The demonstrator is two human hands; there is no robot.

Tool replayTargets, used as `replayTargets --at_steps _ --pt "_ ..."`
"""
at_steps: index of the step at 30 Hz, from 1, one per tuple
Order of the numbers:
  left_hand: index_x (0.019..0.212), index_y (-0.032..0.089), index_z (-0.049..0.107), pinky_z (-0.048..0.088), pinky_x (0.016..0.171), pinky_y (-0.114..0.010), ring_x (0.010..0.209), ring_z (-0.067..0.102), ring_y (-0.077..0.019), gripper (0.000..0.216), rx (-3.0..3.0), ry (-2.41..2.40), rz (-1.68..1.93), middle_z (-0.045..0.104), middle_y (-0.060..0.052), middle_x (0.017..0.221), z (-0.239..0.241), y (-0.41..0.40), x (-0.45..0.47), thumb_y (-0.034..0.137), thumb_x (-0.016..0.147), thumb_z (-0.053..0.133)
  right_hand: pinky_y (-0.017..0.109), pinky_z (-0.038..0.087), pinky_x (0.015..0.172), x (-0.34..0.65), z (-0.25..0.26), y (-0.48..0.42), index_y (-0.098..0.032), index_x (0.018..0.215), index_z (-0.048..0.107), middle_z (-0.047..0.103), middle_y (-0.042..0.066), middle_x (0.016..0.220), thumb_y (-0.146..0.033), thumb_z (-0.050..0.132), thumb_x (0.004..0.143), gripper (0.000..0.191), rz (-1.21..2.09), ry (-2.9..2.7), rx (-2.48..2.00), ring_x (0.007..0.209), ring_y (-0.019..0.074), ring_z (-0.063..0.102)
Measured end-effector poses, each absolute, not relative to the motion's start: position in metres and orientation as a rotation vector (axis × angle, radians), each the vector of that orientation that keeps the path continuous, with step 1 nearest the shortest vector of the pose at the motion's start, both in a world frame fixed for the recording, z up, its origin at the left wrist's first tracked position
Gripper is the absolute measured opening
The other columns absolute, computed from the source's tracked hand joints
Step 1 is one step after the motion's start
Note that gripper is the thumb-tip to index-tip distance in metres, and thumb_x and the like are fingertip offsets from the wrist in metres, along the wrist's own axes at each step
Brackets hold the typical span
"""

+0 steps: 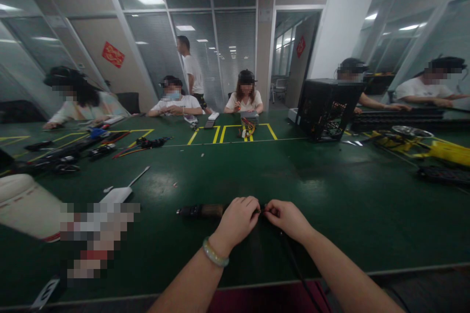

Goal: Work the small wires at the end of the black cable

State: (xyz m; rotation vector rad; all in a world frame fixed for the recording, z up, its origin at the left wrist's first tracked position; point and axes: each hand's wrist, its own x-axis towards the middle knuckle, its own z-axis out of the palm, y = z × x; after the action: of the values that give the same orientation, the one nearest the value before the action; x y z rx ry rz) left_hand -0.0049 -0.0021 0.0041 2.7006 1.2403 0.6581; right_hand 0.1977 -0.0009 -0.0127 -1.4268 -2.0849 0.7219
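A dark, roughly cylindrical corded tool lies crosswise on the green table, with a small metal tip at its left end. Its exact kind cannot be made out. My left hand, a bracelet on its wrist, is closed over the tool's right end, which it largely hides. Close beside it, my right hand pinches at that same end. Whatever its fingertips hold is small and mostly hidden. A black cord runs from below my right hand over the table's near edge.
On the left stand a white container and a white power strip or adapter. Dark tools and wires lie beyond. A black computer case and yellow parts are at right. Several people sit across the table; one person is standing.
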Motion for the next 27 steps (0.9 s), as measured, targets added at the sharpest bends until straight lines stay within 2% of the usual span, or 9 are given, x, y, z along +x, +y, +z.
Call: replayTargets --at_steps 5,10,13,17,21,24,27 --pt "0.094 0.02 0.054 0.043 0.088 -0.036 0.098 0.058 -0.0204 0.008 2.7 1.272 0.664 0.061 -0.004 0.102 0.0029 -0.0021 -0.0055 0.021 0.087 0.059 0.021 0.037 0.056 0.1974 -0.0105 -0.0013 -0.02 0.085 0.067 0.064 -0.002 0.067 -0.029 0.059 0.083 0.012 0.723 -2.09 -1.415 0.059 0.0119 0.055" --pt "0.099 0.023 0.056 0.042 0.088 -0.034 0.099 0.058 -0.0182 0.009 2.743 1.209 0.644 0.061 -0.001 0.107 0.0068 -0.001 -0.0056 0.02 0.09 0.056 0.021 0.036 0.056 0.1977 -0.0114 -0.0004 -0.021 0.086 0.067 0.063 -0.003 0.066 -0.029 0.059 0.083 0.012 0.726 -2.095 -1.42 0.058 0.0119 0.055" --pt "0.094 0.022 0.057 0.042 0.088 -0.034 0.098 0.058 -0.0179 0.003 2.742 1.221 0.64 0.062 -0.001 0.103 0.006 -0.0006 -0.005 0.022 0.091 0.055 0.021 0.036 0.056 0.1979 -0.0129 0.0 -0.021 0.086 0.066 0.063 -0.003 0.067 -0.029 0.059 0.083 0.011 0.711 -2.098 -1.423 0.059 0.0119 0.055" --pt "0.094 0.021 0.057 0.043 0.087 -0.034 0.097 0.058 -0.0191 0.006 2.709 1.264 0.661 0.062 -0.002 0.1 0.0058 -0.0018 -0.0048 0.025 0.09 0.058 0.021 0.036 0.056 0.1981 -0.0147 0.0001 -0.021 0.086 0.066 0.063 -0.003 0.068 -0.028 0.059 0.083 0.011 0.714 -2.095 -1.416 0.059 0.0119 0.055" --pt "0.099 0.022 0.056 0.043 0.088 -0.034 0.098 0.057 -0.0188 0.017 2.711 1.226 0.657 0.061 -0.001 0.105 0.0103 -0.0041 -0.0055 0.018 0.084 0.062 0.021 0.036 0.056 0.1982 -0.0143 -0.0004 -0.02 0.085 0.066 0.063 -0.003 0.066 -0.028 0.058 0.084 0.011 0.732 -2.094 -1.41 0.059 0.0118 0.055" --pt "0.094 0.022 0.056 0.043 0.09 -0.034 0.098 0.058 -0.0184 0.014 2.719 1.224 0.662 0.061 -0.001 0.104 0.0115 -0.0043 -0.0055 0.013 0.083 0.059 0.021 0.036 0.056 0.1982 -0.013 -0.0007 -0.02 0.084 0.066 0.063 -0.002 0.066 -0.028 0.059 0.083 0.011 0.731 -2.09 -1.421 0.059 0.012 0.055" --pt "0.093 0.021 0.057 0.044 0.088 -0.035 0.097 0.058 -0.0199 0.01 2.708 1.237 0.692 0.062 -0.003 0.102 0.0098 -0.0038 -0.0052 0.016 0.084 0.058 0.021 0.037 0.057 0.1977 -0.0121 -0.0006 -0.02 0.084 0.066 0.064 -0.002 0.067 -0.028 0.06 0.083 0.01 0.728 -2.087 -1.422 0.059 0.012 0.055"
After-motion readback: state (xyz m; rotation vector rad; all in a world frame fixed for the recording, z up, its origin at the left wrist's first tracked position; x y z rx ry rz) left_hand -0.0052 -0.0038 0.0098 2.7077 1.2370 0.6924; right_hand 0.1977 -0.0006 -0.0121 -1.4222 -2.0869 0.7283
